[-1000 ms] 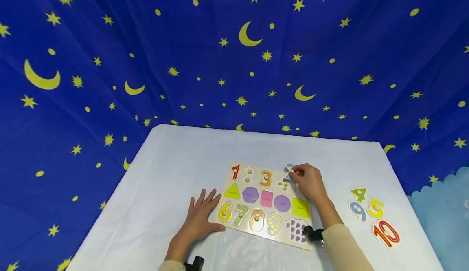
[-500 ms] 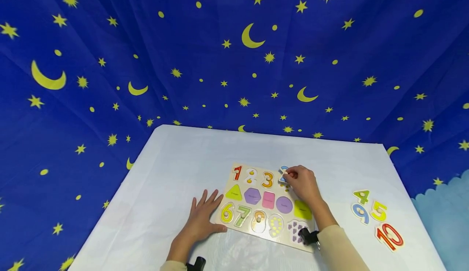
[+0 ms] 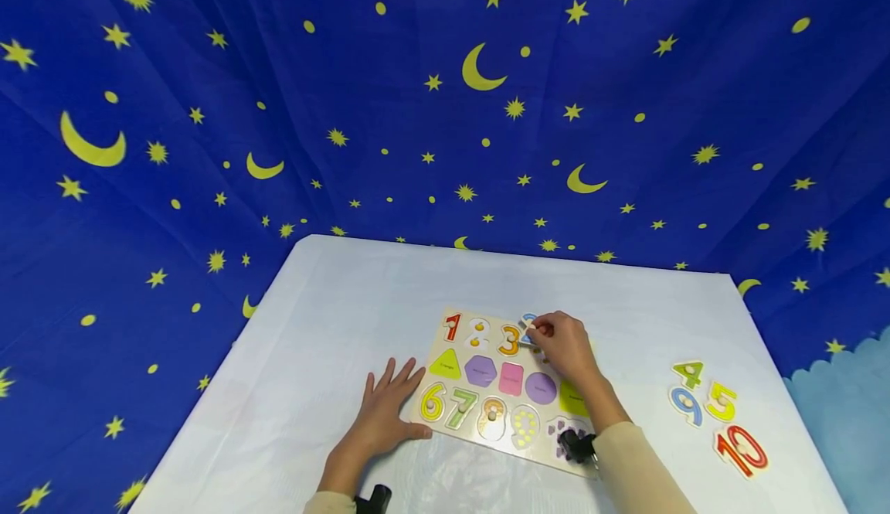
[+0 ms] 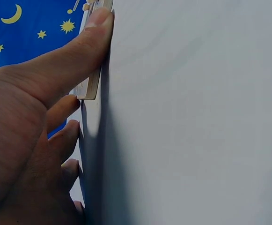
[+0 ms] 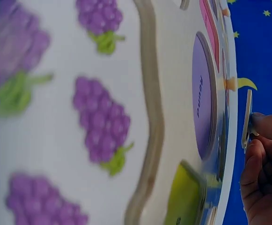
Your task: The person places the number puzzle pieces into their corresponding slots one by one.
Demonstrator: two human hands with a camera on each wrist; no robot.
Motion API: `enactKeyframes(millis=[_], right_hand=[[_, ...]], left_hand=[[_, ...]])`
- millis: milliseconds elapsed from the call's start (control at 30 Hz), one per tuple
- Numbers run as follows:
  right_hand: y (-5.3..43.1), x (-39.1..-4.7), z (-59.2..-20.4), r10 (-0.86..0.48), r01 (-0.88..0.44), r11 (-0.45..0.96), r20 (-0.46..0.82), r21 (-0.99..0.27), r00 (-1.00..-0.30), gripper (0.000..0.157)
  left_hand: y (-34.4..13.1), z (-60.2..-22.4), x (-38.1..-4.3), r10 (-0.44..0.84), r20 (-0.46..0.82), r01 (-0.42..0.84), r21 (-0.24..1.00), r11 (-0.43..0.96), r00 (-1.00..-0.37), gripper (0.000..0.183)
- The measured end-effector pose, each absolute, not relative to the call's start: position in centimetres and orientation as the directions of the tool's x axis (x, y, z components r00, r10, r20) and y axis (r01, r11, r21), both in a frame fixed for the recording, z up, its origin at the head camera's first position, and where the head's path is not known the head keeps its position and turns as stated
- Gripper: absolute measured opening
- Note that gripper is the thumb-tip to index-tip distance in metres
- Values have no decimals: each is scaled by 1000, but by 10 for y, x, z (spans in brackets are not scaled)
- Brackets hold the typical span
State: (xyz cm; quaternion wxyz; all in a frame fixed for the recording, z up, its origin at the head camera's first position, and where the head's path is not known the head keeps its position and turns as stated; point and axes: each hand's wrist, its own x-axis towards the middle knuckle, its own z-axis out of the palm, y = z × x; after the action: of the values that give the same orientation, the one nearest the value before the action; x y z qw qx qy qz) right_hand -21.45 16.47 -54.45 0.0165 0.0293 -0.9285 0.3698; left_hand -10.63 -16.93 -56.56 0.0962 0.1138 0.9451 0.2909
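A wooden number puzzle board (image 3: 452, 386) lies on the white table. Over its far right part, my right hand (image 3: 566, 348) pinches a blue number 2 piece (image 3: 528, 330); the right wrist view shows this thin piece (image 5: 247, 119) edge-on, raised off the board. My left hand (image 3: 385, 413) rests spread at the board's left side, its thumb (image 4: 91, 42) on the board's edge. In the board sit the numbers 1 (image 3: 452, 327), 3 (image 3: 510, 339), 6 (image 3: 432, 402), 7 (image 3: 461, 409) and 8 (image 3: 492, 419). The pear-printed recess (image 3: 477, 334) lies between 1 and 3.
To the right on the table lie loose pieces: a green 4 (image 3: 689, 374), a yellow 5 (image 3: 721, 400), a blue 9 (image 3: 686, 405) and a red 10 (image 3: 741, 451). A blue star-patterned cloth (image 3: 389, 97) hangs behind the table.
My right hand has moved left over the board with the number 2 piece, from near the fourth recess to beside the 3. The left hand stays at the board's edge.
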Motion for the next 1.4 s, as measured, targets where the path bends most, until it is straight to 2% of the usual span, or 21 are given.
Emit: enactKeyframes(millis=[567, 1167, 1400], right_hand=[[138, -220, -546, -122, -178, 724, 131, -667, -984, 17], [110, -225, -550, -181, -217, 715, 124, -665, -976, 13], [99, -227, -551, -231, -262, 740, 132, -619, -964, 15]], left_hand=[[-170, -565, -106, 272, -103, 166, 574, 802, -957, 104], [-169, -565, -106, 268, -103, 165, 567, 807, -958, 104], [-170, -567, -107, 265, -116, 156, 565, 810, -957, 104]])
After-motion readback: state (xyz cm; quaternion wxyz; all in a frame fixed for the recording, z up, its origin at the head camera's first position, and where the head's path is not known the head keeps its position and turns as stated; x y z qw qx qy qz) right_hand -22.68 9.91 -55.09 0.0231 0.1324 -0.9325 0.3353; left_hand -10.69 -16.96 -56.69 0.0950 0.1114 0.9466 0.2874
